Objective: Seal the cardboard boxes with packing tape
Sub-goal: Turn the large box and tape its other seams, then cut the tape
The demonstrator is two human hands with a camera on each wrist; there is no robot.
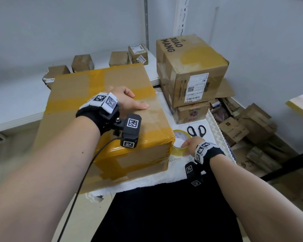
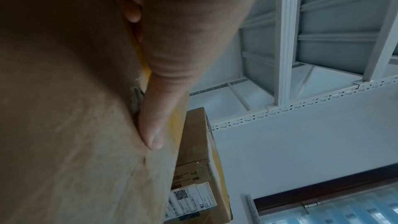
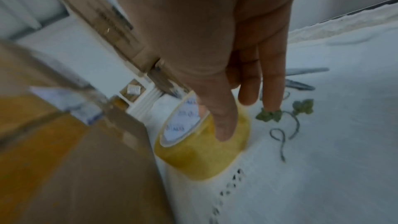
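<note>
A large cardboard box (image 1: 112, 81) with yellow tape bands across its top and near corner lies on the white cloth (image 1: 164, 175). My left hand (image 1: 135, 102) rests on the box top with the thumb (image 2: 150, 117) flat along the cardboard (image 2: 64, 125); it holds nothing. Right of the box's near corner (image 3: 75, 159) lies the yellow tape roll (image 1: 177, 137). My right hand (image 1: 186, 145) grips that roll (image 3: 193, 156), with the thumb (image 3: 224, 130) over its rim and outer band. Its fingers (image 3: 247, 91) reach down behind the roll.
Black-handled scissors (image 1: 196, 131) lie just beyond the tape. A labelled box (image 1: 191, 67) is stacked on a smaller one (image 1: 192, 112) at the right. Several small boxes (image 1: 82, 62) stand along the back shelf. Flattened cardboard (image 1: 248, 130) is piled on the floor at far right.
</note>
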